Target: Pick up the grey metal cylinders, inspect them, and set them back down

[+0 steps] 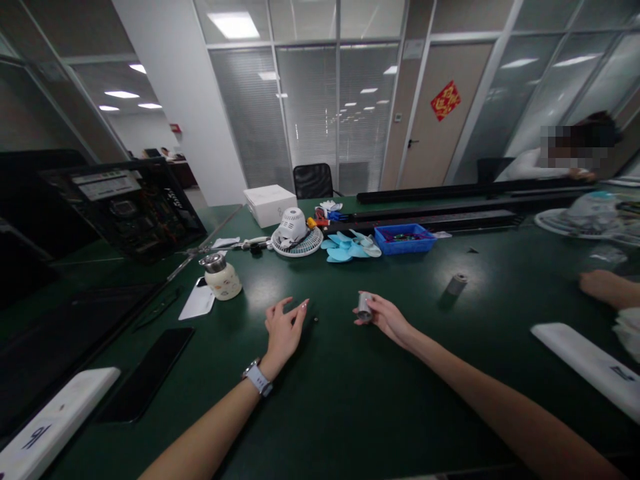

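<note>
My right hand (pixel 384 316) grips a small grey metal cylinder (pixel 365 307) just above the green table (pixel 350 393). To its left, my left hand (pixel 283 329), with a watch on its wrist, rests on the table; its fingers are spread and hold nothing. A tiny dark item (pixel 315 319) lies beside its fingertips. A second grey cylinder (pixel 456 284) lies on the table to the right, apart from both hands.
A small cream jar (pixel 223 277), a white card (pixel 199 301) and a black phone (pixel 146 381) lie left. Behind are a white fan guard (pixel 296 238), blue fan blades (pixel 349 247), a blue tray (pixel 404 239) and a white box (pixel 270 204). Another person's hand (pixel 603 287) rests at right.
</note>
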A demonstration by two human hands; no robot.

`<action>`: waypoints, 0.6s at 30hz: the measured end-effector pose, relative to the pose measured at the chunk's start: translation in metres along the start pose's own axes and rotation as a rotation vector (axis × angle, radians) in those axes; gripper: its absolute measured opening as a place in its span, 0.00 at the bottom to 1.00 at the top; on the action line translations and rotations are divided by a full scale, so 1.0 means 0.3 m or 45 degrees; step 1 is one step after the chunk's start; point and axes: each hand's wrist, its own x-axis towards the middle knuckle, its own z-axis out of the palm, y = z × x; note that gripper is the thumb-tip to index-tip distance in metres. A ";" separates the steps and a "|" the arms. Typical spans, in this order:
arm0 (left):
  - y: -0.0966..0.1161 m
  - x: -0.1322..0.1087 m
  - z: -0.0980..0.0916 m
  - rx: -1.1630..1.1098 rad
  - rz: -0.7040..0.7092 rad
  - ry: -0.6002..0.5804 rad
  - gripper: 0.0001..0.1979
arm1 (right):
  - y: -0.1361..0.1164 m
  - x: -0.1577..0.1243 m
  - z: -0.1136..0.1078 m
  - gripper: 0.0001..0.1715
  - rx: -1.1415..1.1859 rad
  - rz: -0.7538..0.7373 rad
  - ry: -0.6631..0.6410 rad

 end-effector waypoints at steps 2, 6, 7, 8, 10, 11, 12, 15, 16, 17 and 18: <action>0.001 0.000 -0.001 -0.001 -0.002 -0.009 0.20 | -0.021 -0.020 -0.081 0.30 -0.108 -0.061 0.079; -0.005 0.003 0.003 0.016 0.000 -0.016 0.20 | -0.094 -0.097 -0.290 0.35 -0.722 -0.296 0.462; -0.007 0.004 0.005 0.020 0.001 -0.016 0.20 | -0.114 -0.120 -0.345 0.35 -0.916 -0.341 0.585; -0.010 0.005 0.007 0.022 0.003 -0.017 0.20 | -0.131 -0.141 -0.399 0.34 -1.090 -0.360 0.702; -0.013 0.006 0.010 0.027 0.006 -0.020 0.20 | -0.153 -0.172 -0.499 0.33 -1.333 -0.313 0.911; -0.013 0.006 0.010 0.030 0.008 -0.023 0.20 | -0.158 -0.182 -0.543 0.33 -1.401 -0.258 0.997; -0.013 0.006 0.010 0.034 0.010 -0.026 0.20 | -0.160 -0.188 -0.582 0.33 -1.445 -0.195 1.070; -0.010 0.006 0.008 0.046 0.009 -0.029 0.20 | -0.160 -0.194 -0.655 0.35 -1.528 -0.028 1.162; -0.009 0.006 0.007 0.049 0.008 -0.028 0.20 | -0.161 -0.195 -0.662 0.36 -1.537 0.014 1.161; -0.009 0.006 0.007 0.051 0.009 -0.025 0.20 | -0.164 -0.196 -0.659 0.38 -1.542 0.036 1.160; -0.009 0.006 0.007 0.050 0.010 -0.024 0.20 | -0.169 -0.198 -0.643 0.41 -1.555 0.020 1.175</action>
